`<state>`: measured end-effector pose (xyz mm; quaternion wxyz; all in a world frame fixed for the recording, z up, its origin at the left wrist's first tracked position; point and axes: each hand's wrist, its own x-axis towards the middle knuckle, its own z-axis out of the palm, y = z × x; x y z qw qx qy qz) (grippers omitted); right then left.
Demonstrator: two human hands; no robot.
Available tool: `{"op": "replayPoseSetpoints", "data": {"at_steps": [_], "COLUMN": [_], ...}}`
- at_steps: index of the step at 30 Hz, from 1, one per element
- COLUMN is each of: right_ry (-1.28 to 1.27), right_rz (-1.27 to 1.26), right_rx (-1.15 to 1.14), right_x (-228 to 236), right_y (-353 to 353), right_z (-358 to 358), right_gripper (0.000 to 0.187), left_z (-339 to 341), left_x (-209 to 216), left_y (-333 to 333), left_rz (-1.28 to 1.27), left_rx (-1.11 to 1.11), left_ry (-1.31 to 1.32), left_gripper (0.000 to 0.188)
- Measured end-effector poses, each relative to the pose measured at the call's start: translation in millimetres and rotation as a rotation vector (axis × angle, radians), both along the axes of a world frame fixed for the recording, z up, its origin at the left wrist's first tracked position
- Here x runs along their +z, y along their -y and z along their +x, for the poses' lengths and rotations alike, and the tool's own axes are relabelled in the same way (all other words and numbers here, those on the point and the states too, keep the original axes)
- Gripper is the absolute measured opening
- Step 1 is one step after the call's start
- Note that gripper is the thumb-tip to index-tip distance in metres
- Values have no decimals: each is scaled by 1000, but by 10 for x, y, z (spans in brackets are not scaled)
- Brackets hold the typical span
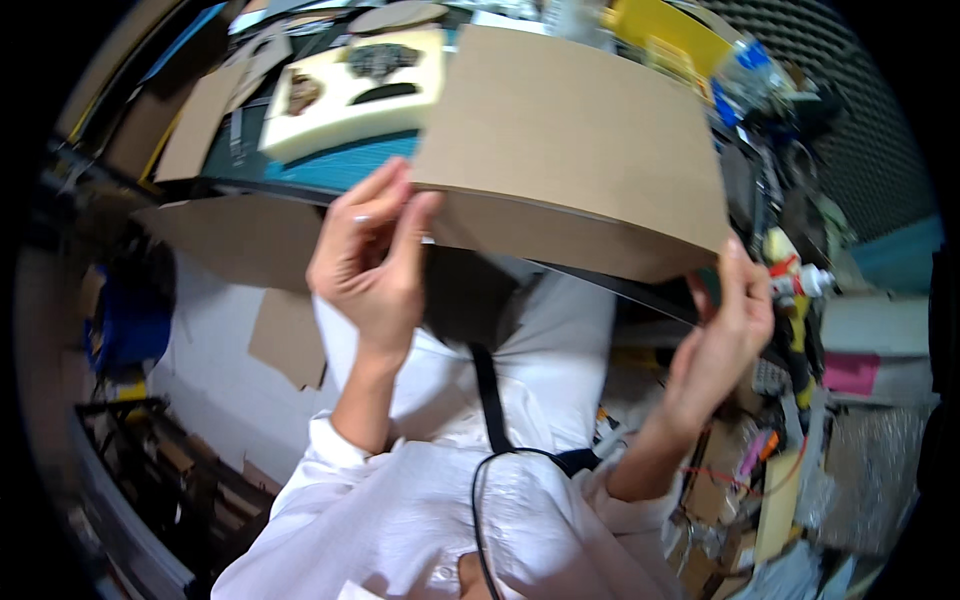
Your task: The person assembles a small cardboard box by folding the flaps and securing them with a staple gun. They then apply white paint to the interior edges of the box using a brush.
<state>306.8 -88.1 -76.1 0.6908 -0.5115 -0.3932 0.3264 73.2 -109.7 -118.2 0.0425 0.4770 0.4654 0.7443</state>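
Both my hands hold up a brown cardboard box [575, 125], with its broad flat face on top and a shaded narrow side toward me. My left hand [368, 265] pinches its near left corner between thumb and fingers. At the near right corner, my right hand [728, 335] grips the edge, its fingers partly hidden behind the board. Left of the box a cream foam block [285, 135] lies on the table, with a dark patterned piece [382, 60] and a small brown piece [302, 92] in its hollows. Below the block shows a teal cutting mat [345, 165].
A yellow bin [670, 35] stands behind the box. Tools and plastic bags [755, 85] crowd the right side, with a white-capped bottle [812, 280] near my right hand. Loose cardboard [288, 335] and a blue bucket [140, 325] are at lower left.
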Motion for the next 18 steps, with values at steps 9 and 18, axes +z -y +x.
{"op": "replayPoseSetpoints", "data": {"at_steps": [9,18], "right_ry": [20,37], "right_rz": [-23,-28], "right_rx": [48,57], "right_x": [-78,-34], "right_y": [-22,-25], "right_z": [145,139], "right_gripper": [16,21], "left_z": [-727,-528], "left_x": [222,108], "left_y": [-161,-183], "left_rz": [-120,-129], "left_rx": [-380,-665], "left_ry": [-793,-226], "left_gripper": [38,29]}}
